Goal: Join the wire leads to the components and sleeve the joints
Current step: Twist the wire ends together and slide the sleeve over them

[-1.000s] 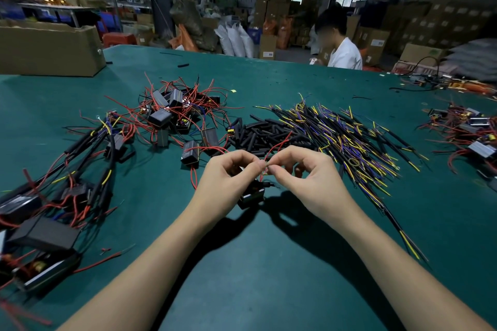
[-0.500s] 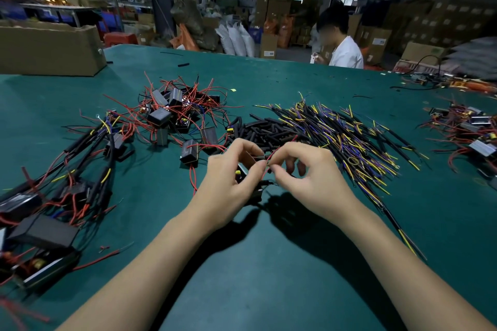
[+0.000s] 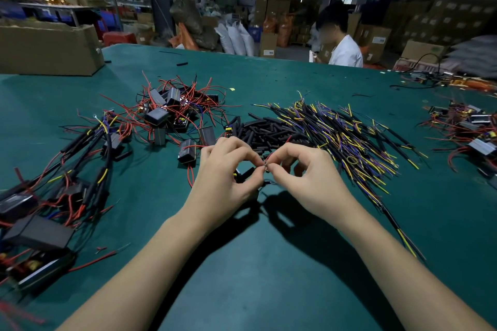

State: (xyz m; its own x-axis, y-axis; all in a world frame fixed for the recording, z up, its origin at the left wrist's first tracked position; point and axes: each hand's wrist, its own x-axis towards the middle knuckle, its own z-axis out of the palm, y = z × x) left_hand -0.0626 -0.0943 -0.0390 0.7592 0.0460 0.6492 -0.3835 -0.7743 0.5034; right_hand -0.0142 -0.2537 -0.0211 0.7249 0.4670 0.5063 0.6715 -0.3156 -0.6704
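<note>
We pinch red wire (image 3: 269, 156) ends at frame centre: left hand (image 3: 224, 174) and right hand (image 3: 309, 177) fingertips pressed together; black component (image 3: 244, 174) under left fingers, above green table (image 3: 269, 263)

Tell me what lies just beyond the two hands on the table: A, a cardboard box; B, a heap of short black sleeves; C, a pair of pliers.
B: the black sleeves are heaped right behind the left hand and right hand.
</note>
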